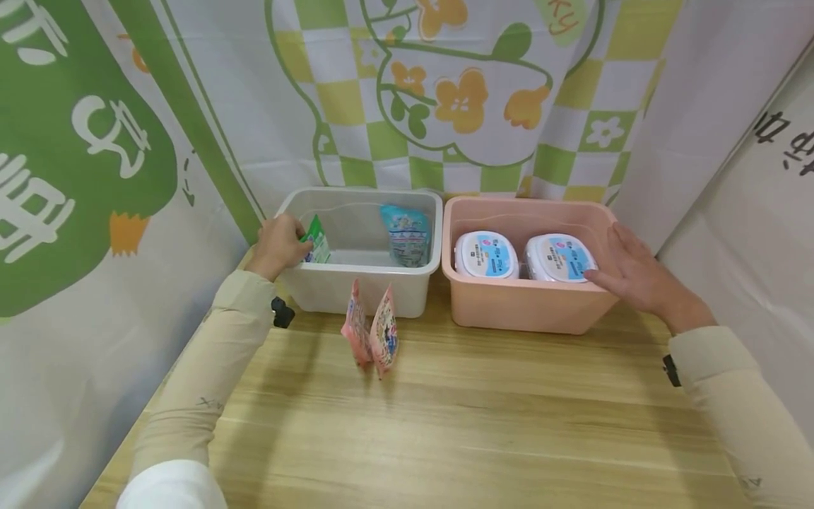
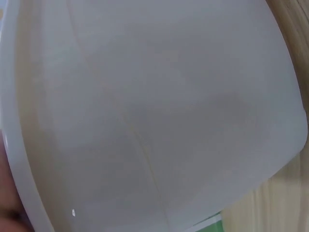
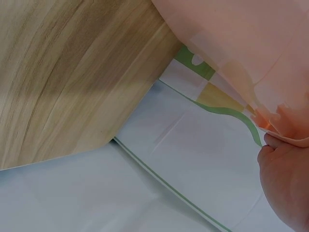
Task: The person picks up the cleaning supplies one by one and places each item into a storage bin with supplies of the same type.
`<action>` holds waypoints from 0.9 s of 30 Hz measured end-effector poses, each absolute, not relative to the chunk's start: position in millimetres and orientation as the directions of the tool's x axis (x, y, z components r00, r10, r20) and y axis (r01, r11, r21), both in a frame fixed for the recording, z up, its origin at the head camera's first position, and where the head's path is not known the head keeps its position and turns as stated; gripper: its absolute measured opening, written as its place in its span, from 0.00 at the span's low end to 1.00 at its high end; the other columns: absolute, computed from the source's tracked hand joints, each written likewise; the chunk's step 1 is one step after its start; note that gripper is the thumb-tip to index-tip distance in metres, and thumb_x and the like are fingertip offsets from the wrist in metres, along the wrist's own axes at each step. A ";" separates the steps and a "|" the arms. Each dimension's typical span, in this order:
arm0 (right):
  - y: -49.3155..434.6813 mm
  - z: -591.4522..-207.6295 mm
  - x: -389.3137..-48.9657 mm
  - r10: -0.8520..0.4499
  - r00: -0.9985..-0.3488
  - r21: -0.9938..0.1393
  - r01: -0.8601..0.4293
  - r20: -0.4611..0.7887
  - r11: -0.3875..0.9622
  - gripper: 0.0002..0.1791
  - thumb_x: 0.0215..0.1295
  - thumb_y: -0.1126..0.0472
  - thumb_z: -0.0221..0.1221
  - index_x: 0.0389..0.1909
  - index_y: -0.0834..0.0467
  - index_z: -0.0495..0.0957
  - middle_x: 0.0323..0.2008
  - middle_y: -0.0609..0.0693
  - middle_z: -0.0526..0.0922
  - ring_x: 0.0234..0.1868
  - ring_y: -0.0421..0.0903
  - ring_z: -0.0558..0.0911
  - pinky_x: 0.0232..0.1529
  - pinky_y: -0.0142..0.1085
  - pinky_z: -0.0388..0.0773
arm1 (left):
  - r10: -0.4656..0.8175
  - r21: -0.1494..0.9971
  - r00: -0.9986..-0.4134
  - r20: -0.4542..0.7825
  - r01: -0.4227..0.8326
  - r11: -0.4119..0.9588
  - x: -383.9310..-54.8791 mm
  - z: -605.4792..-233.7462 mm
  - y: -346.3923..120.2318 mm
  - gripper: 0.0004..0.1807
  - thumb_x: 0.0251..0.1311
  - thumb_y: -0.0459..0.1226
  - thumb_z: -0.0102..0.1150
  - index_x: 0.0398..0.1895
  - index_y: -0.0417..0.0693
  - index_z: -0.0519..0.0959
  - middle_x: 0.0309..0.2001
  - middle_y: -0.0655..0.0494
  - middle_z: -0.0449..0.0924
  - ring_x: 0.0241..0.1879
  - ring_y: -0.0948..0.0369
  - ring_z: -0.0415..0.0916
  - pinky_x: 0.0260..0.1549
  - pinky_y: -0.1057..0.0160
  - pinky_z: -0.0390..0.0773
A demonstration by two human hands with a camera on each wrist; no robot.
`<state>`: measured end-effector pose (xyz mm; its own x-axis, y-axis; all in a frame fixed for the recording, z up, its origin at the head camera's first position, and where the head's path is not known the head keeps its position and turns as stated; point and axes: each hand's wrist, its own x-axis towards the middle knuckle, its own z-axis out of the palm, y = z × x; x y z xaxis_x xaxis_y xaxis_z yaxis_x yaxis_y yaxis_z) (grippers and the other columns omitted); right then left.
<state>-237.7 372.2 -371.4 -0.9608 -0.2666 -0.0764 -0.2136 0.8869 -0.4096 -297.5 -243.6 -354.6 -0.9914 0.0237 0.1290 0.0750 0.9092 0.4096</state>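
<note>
At the left end of a pale grey bin [image 1: 356,286], my left hand [image 1: 278,246] grips the rim, fingers bent over it. Inside, right by those fingers, stands a green packet [image 1: 319,244]; a blue packet [image 1: 407,237] leans at the other end. The grey bin's outer wall [image 2: 169,106] fills the left wrist view. My right hand [image 1: 636,272] holds the right end of a pink bin [image 1: 531,307], thumb over its front corner. In the right wrist view, the fingers [image 3: 276,141] curl at the rim. Two white-lidded tubs [image 1: 486,256] with blue labels sit in the pink bin.
Two pink packets [image 1: 384,332] stand upright on the wooden table [image 1: 445,424], just in front of the grey bin. Behind both bins hangs a printed curtain [image 1: 470,155], with more fabric [image 1: 63,177] along the left side. The bins stand side by side.
</note>
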 end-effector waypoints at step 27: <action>372.4 -372.6 -238.1 -0.277 -0.958 -0.408 -0.225 -0.073 0.885 0.59 0.78 0.34 0.49 0.81 0.64 0.20 0.83 0.59 0.15 0.84 0.68 0.23 0.80 0.71 0.31 | 0.090 0.372 -0.982 0.167 0.148 0.916 -273.6 -309.5 -245.0 0.30 0.65 0.33 0.65 0.06 0.49 0.61 0.09 0.61 0.53 0.16 0.59 0.52 0.55 0.39 0.63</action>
<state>-238.1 372.4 -372.6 -0.9581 -0.2769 -0.0729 -0.2248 0.8851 -0.4075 -273.6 -245.0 -309.5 -0.9818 0.0904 0.1669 0.1476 0.9165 0.3719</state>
